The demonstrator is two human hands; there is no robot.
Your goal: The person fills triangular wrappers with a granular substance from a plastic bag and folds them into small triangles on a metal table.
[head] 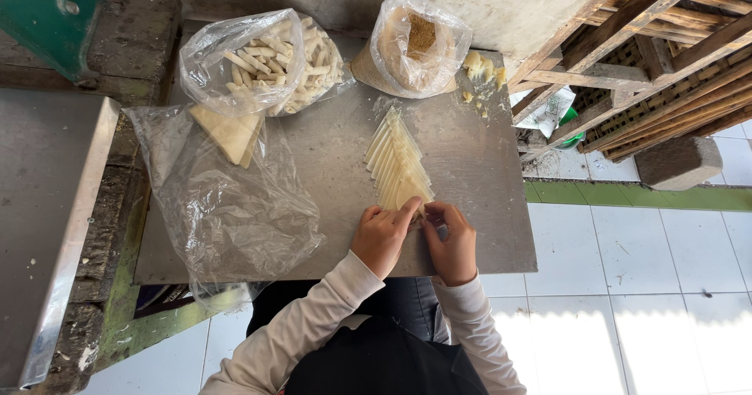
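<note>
Left hand (381, 238) and right hand (452, 242) side by side, fingertips pinching the nearest pale yellow triangular pastry sheet (410, 197) at the near end of a fanned row (395, 164) on the grey metal worktop (486, 175). At rear: clear plastic bag of rolled pastry sticks (274, 58); clear bag of brown filling (411, 46). At left: clear bag holding stacked triangular sheets (227, 132).

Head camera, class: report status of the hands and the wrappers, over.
Left hand and right hand both pinching the nearest triangular wrapper. Fanned wrapper row on the metal board. Nothing blocking the hands.
</note>
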